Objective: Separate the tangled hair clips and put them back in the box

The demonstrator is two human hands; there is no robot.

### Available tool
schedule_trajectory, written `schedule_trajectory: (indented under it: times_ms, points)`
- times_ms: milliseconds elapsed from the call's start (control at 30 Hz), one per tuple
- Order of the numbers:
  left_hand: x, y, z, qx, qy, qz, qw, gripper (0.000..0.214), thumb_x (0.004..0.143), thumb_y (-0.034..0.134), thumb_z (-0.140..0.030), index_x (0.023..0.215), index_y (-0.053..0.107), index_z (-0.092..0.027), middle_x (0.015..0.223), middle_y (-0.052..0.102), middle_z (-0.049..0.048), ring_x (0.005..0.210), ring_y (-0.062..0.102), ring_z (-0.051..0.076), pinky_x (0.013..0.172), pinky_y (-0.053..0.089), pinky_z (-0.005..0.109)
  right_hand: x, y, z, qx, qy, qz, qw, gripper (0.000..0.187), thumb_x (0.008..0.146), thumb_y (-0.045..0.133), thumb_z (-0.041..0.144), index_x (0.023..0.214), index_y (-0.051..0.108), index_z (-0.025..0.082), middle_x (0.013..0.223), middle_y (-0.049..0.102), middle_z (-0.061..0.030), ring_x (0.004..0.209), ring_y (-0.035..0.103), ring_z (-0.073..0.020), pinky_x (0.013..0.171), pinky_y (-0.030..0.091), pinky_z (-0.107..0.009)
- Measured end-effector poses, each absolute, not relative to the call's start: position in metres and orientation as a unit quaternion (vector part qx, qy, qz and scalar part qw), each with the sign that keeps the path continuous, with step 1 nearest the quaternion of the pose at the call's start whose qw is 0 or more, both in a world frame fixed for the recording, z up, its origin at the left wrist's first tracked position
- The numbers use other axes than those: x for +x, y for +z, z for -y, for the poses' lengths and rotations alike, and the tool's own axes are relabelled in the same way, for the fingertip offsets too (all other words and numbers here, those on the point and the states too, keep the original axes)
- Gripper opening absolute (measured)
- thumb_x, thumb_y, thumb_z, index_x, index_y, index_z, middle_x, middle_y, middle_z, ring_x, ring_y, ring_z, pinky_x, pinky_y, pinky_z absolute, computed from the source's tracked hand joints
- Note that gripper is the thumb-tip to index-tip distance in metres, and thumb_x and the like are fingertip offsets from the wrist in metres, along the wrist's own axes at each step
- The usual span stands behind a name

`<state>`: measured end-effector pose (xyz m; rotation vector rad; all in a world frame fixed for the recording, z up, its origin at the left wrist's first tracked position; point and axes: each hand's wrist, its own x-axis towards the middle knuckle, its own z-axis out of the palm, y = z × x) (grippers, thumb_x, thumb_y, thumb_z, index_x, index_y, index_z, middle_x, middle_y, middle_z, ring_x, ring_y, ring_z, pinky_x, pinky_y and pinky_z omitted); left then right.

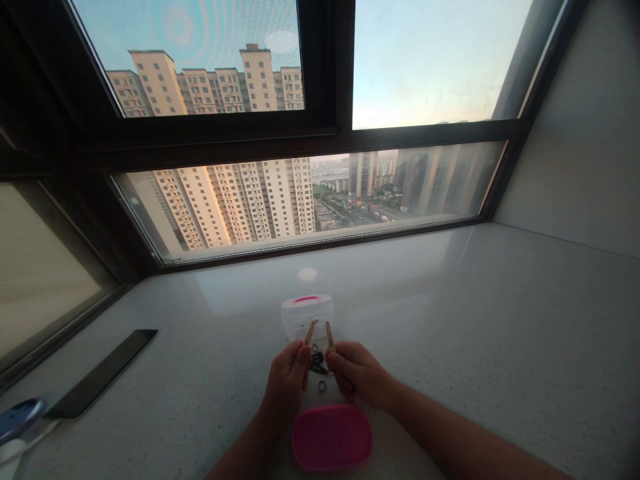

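My left hand (pixel 290 370) pinches a slim tan clip-like piece (pixel 311 331), its narrow end pointing up and away. A similar slim tan piece (pixel 329 335) stands upright in the fingers of my right hand (pixel 357 370). The two tips are close together but apart; what kind of piece they are is too small to tell. Between the hands on the counter lies a black clip-like item (pixel 317 364), partly covered by fingers. Nearer to me is a small dark ring (pixel 323 386). Just beyond the hands stands a clear plastic box (pixel 293 316) with a pink mark.
A pink oval lid or tray (pixel 333 437) rests on the speckled white counter (pixel 450 320) before my wrists. To the left lie a long dark flat object (pixel 107 373) and a blue-and-white item (pixel 20 420). A dark window frame (pixel 320 250) borders the far edge.
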<state>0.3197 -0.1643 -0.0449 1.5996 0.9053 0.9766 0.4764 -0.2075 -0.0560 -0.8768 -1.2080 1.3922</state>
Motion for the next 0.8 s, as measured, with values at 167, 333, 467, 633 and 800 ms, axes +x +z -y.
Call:
schedule_trajectory:
  times_ms: [167,333,467,633,800]
  points:
    - [0.3201,-0.0448,0.1648,0.651,0.41,-0.373,0.518,0.042,0.082,0.047,-0.054,0.062,0.046,-0.017,0.043,0.037,-0.0072,0.039,0.032,0.008,0.04,0.024,0.019,0.4763,-0.0532,0.2085,-0.37,0.583,0.505,0.518,0.042,0.08,0.055,0.056,0.069,0.048,0.016,0.038,0.037,0.0095,0.03,0.032,-0.0054,0.031,0.028,-0.017]
    - [0.3196,-0.0441,0.1656,0.65,0.41,-0.371,0.521,0.042,0.083,0.047,-0.053,0.061,0.046,-0.017,0.043,0.037,-0.0071,0.039,0.031,0.007,0.04,0.023,0.019,0.4762,-0.0542,0.208,-0.375,0.579,0.51,0.515,0.043,0.08,0.054,0.057,0.069,0.048,0.016,0.038,0.038,0.009,0.03,0.033,-0.0058,0.031,0.028,-0.018]
    - [0.3196,-0.0438,0.1652,0.647,0.41,-0.367,0.528,0.042,0.082,0.047,-0.054,0.061,0.045,-0.017,0.043,0.038,-0.0069,0.039,0.032,0.007,0.04,0.024,0.019,0.4763,-0.0558,0.2073,-0.377,0.577,0.508,0.517,0.043,0.079,0.054,0.057,0.069,0.048,0.016,0.038,0.038,0.0092,0.03,0.033,-0.0056,0.031,0.028,-0.017]
    - [0.3193,-0.0459,0.164,0.644,0.408,-0.366,0.534,0.042,0.082,0.047,-0.054,0.061,0.046,-0.017,0.044,0.038,-0.007,0.039,0.032,0.007,0.04,0.023,0.019,0.4766,-0.0555,0.2076,-0.378,0.579,0.514,0.508,0.043,0.078,0.055,0.058,0.07,0.05,0.015,0.038,0.039,0.0088,0.03,0.034,-0.0055,0.032,0.028,-0.017]
    - [0.3193,-0.0495,0.1627,0.637,0.404,-0.367,0.545,0.043,0.082,0.046,-0.055,0.063,0.047,-0.017,0.044,0.037,-0.0072,0.038,0.031,0.007,0.039,0.023,0.019,0.476,-0.0521,0.209,-0.392,0.583,0.511,0.495,0.044,0.076,0.058,0.057,0.066,0.051,0.015,0.038,0.039,0.0084,0.03,0.032,-0.0054,0.031,0.028,-0.018]
